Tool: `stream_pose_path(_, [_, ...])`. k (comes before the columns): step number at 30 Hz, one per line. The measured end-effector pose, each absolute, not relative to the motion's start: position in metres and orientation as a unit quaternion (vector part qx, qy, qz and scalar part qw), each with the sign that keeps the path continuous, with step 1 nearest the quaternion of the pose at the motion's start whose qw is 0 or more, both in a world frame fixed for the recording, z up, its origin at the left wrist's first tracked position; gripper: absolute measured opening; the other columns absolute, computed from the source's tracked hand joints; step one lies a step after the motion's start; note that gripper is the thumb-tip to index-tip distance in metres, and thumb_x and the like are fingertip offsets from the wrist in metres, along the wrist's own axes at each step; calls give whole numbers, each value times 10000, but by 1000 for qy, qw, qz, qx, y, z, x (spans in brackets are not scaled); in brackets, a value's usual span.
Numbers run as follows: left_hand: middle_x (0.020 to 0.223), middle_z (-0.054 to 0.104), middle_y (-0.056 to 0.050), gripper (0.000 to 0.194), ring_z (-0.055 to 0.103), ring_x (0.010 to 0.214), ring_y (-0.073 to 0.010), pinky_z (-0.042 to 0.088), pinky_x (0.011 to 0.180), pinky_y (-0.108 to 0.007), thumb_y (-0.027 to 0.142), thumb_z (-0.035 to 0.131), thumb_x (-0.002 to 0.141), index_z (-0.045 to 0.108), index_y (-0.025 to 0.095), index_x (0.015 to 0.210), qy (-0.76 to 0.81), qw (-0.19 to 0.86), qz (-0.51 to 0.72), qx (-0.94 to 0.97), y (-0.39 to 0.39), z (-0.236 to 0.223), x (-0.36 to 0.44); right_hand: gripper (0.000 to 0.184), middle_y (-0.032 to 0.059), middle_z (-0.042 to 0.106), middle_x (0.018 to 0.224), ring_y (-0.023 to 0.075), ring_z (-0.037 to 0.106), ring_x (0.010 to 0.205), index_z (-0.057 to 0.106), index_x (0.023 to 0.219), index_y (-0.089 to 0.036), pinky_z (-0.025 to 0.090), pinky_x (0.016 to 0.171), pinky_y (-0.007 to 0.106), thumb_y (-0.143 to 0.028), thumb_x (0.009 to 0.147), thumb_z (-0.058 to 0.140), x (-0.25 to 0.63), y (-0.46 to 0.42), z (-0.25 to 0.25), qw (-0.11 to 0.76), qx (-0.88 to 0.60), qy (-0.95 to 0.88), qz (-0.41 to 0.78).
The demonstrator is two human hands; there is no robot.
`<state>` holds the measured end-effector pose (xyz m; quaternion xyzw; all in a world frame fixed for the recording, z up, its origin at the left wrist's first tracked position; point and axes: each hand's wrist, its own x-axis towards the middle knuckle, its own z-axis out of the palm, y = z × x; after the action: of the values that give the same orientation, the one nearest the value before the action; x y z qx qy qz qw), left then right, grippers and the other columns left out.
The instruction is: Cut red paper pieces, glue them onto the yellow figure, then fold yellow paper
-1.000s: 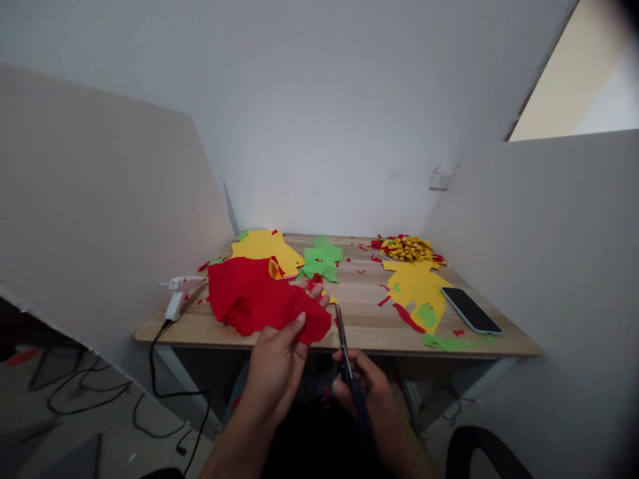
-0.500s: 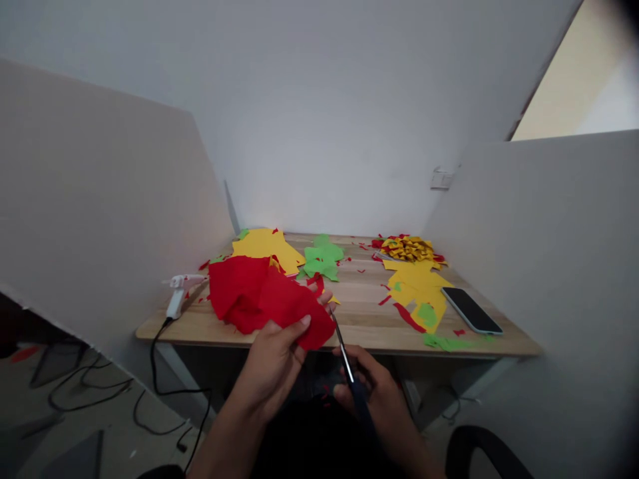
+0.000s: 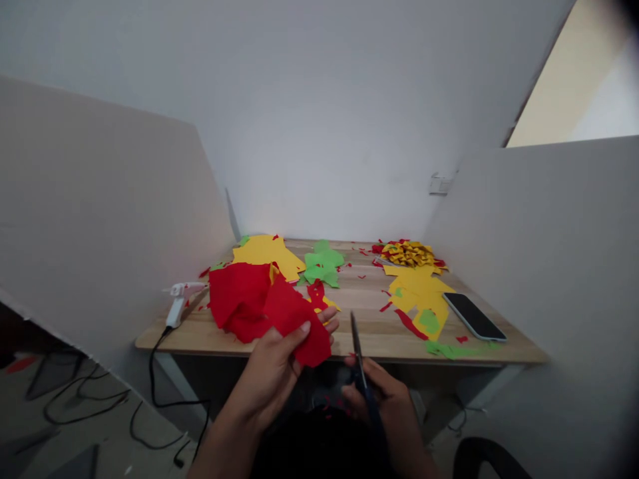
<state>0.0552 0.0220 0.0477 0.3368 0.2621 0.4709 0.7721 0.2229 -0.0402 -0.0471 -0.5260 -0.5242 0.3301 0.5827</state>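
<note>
My left hand (image 3: 277,367) pinches the near corner of a big red paper sheet (image 3: 259,307), thumb on top, holding it over the front edge of the wooden table (image 3: 369,332). My right hand (image 3: 387,399) grips dark-handled scissors (image 3: 360,362). Their blades point up and away, just right of the red sheet and apart from it. The rest of the red sheet lies crumpled on the table's left side.
A white glue gun (image 3: 178,297) with a black cord lies at the table's left edge. Yellow paper (image 3: 267,253), green cut-outs (image 3: 322,264), a yellow-red scrap heap (image 3: 410,253), more yellow paper (image 3: 419,293) and a phone (image 3: 473,317) cover the table. White partitions stand on both sides.
The scissors have drawn back to the right, away from the red sheet's edge. My left hand has lifted and turned the sheet's corner slightly.
</note>
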Motion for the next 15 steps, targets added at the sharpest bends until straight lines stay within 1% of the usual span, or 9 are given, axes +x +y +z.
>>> stream_pose_path(2, [1244, 691, -207, 308, 664, 1159, -326, 547, 999, -401, 209, 738, 826, 734, 76, 1104, 272, 765, 468, 350, 22, 47, 56, 470, 71, 701, 892, 196, 655, 687, 739, 1088, -197, 571, 649, 290, -452, 699, 808, 224, -43, -43, 585, -548, -487, 347])
stream_pose_path(4, [1202, 717, -184, 324, 681, 1124, -303, 556, 972, -374, 234, 765, 810, 734, 89, 1098, 273, 756, 473, 361, 21, 48, 59, 529, 60, 694, 879, 214, 679, 751, 694, 1125, -197, 577, 691, 300, -456, 681, 819, 223, -45, -41, 571, -553, -468, 386])
stream_pose_path(5, [1168, 734, -168, 336, 692, 1097, -287, 561, 954, -354, 245, 781, 796, 735, 98, 1095, 269, 753, 478, 363, 21, 48, 60, 517, 56, 690, 882, 220, 688, 788, 669, 1122, -202, 577, 714, 303, -459, 696, 807, 222, -46, -41, 565, -547, -467, 405])
stream_pose_path(7, [1077, 764, -137, 333, 715, 1007, -246, 573, 884, -301, 268, 815, 761, 746, 113, 1048, 256, 751, 486, 366, 19, 49, 63, 430, 51, 680, 910, 219, 692, 852, 618, 1084, -216, 568, 765, 304, -456, 755, 754, 219, -48, -42, 558, -532, -486, 412])
stream_pose_path(9, [950, 780, -108, 288, 724, 862, -195, 572, 754, -235, 282, 848, 716, 758, 117, 934, 254, 749, 491, 366, 18, 49, 65, 348, 52, 661, 950, 211, 680, 892, 578, 1073, -225, 551, 808, 304, -435, 817, 686, 217, -50, -45, 557, -516, -535, 371])
stream_pose_path(11, [843, 773, -73, 269, 697, 727, -146, 533, 617, -184, 277, 881, 658, 748, 124, 834, 274, 733, 504, 365, 18, 48, 66, 335, 59, 641, 1016, 210, 665, 935, 548, 1134, -234, 536, 835, 302, -407, 859, 632, 218, -50, -47, 552, -499, -587, 317])
stream_pose_path(12, [826, 768, -61, 274, 685, 702, -134, 515, 585, -176, 273, 890, 637, 740, 127, 814, 286, 721, 511, 370, 18, 47, 66, 341, 60, 629, 1047, 211, 655, 957, 536, 1167, -239, 528, 850, 302, -394, 874, 615, 218, -51, -48, 549, -496, -605, 294])
stream_pose_path(13, [823, 765, -55, 282, 680, 697, -132, 512, 584, -179, 275, 893, 627, 733, 129, 807, 296, 708, 515, 381, 18, 47, 65, 339, 58, 616, 1062, 209, 646, 963, 532, 1184, -243, 521, 857, 299, -385, 885, 605, 220, -51, -48, 545, -497, -617, 274])
stream_pose_path(15, [830, 763, -57, 292, 683, 709, -141, 533, 635, -209, 291, 887, 635, 719, 125, 806, 313, 679, 511, 424, 19, 46, 64, 320, 41, 588, 1039, 193, 630, 925, 547, 1174, -252, 516, 835, 277, -379, 889, 617, 223, -52, -46, 532, -516, -625, 245])
